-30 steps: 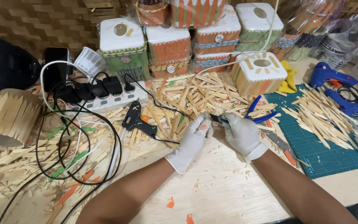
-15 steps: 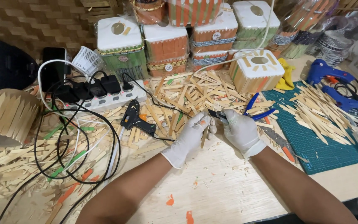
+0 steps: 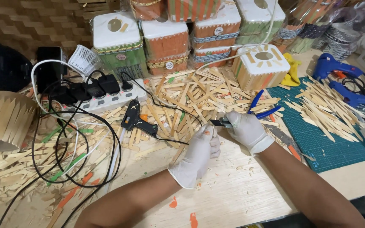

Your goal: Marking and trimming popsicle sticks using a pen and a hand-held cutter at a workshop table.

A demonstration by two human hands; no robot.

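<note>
My white-gloved right hand [image 3: 246, 128] clamps blue-handled cutting pliers [image 3: 250, 114]; left hand [image 3: 199, 152] pinches thin wooden stick [image 3: 181, 148]. Blades near fingertips [image 3: 208, 134]: nick risk, offcut could fly.

glue gun [image 3: 137, 121] left of hands | cutting mat [image 3: 317, 139] right | boxes [image 3: 165, 40] behind

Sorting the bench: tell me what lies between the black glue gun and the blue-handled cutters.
In the head view, a heap of loose wooden sticks lies between the glue gun and the cutters, with the gun's black cord crossing it.
</note>
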